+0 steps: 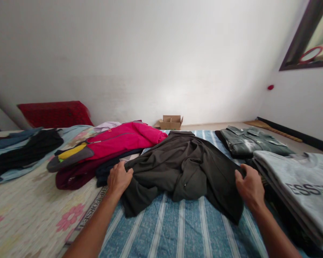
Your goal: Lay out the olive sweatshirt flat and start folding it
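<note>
A dark olive-grey jacket lies loosely spread and wrinkled on a blue striped cloth, its collar at the far end. My left hand is closed on the jacket's left side, by the sleeve. On the opposite side my right hand grips the other sleeve between thumb and fingers. A small dark mark, perhaps a zip pull, shows on the fabric between the hands. The parts of cloth inside my fingers are hidden.
Left of the jacket is a pile with a pink jacket on top. Dark clothes lie farther left. At right are a folded grey-green garment and a stack topped by a grey shirt. A cardboard box stands by the wall.
</note>
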### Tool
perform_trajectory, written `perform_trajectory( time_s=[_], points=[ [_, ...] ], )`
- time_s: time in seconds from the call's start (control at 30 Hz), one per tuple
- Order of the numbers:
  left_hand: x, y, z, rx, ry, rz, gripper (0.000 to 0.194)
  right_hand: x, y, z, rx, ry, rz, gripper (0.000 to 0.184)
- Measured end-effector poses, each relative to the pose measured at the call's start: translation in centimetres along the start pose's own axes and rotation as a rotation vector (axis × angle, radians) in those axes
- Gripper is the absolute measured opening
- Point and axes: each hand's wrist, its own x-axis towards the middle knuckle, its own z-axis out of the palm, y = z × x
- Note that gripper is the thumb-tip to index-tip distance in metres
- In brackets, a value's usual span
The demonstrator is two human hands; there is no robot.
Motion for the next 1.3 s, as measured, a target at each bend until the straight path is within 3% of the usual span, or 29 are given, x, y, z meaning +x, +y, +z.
perform_trajectory(
  time_s=[0.07, 0.1, 0.17, 0.2, 0.3, 0.47, 0.57, 0.7, 0.8, 0.87, 0.97, 1.07, 1.2, 1.3],
  points=[
    [-1.2, 0.9, -0.3, 0.083, 0.036, 0.073, 0.042, -3.6, -0.9, 0.9, -0.276, -0.139, -0.345, 0.033],
    [-1.6, 1.4, -0.4, 0.109, 0.033, 0.098, 0.042, -5.3, -1.4, 1.4, -0.369, -0.278, -0.417, 0.036],
    [-2.0, 1.9, -0.4, 0.138, -0.017, 0.109, 0.044, -8.1, -2.0, 2.7, -0.503, -0.517, -0.373, 0.045],
    [-2.1, 1.9, -0.3, 0.145, -0.056, 0.096, 0.046, -9.1, -2.1, 3.3, -0.558, -0.577, -0.362, 0.049],
    [-1.8, 1.5, 0.3, 0.154, -0.148, 0.083, 0.046, -9.7, -1.6, 4.4, -0.613, -0.629, -0.333, 0.053],
    [-1.4, 0.4, 1.1, 0.146, -0.208, 0.241, 0.035, -8.1, -0.3, 4.5, -0.410, -0.738, -0.346, 0.018],
    [-0.8, -0.4, 0.5, 0.154, -0.236, 0.296, 0.035, -7.4, -0.4, 4.1, -0.063, -0.749, -0.231, 0.019],
    [1.4, -2.3, -2.2, 0.220, -0.117, 0.276, 0.035, -6.1, -1.2, 2.8, 0.468, -0.785, 0.145, 0.026],
    [2.3, -3.4, -4.0, 0.383, 0.016, 0.250, 0.030, -5.4, -1.0, 2.3, 0.590, -0.792, 0.285, 0.031],
    [1.8, -3.2, -4.4, 0.452, 0.034, 0.287, 0.027, -5.4, -0.3, 2.3, 0.562, -0.781, 0.338, 0.033],
    [-0.5, -1.5, -3.6, 0.338, -0.118, 0.373, 0.027, -6.2, 0.5, 2.4, 0.570, -0.742, 0.411, 0.036],
    [-2.4, 0.2, -2.2, 0.216, -0.332, 0.330, 0.028, -7.8, 0.2, 2.7, 0.658, -0.696, 0.467, 0.045],
    [-1.7, 0.9, -0.6, 0.166, -0.398, 0.146, 0.047, -9.9, -1.5, 4.3, 0.607, -0.610, 0.399, 0.083],
    [-0.2, 0.5, 0.2, 0.134, -0.404, 0.024, 0.058, -10.2, -2.8, 5.4, 0.644, -0.538, 0.404, 0.081]
  ],
)
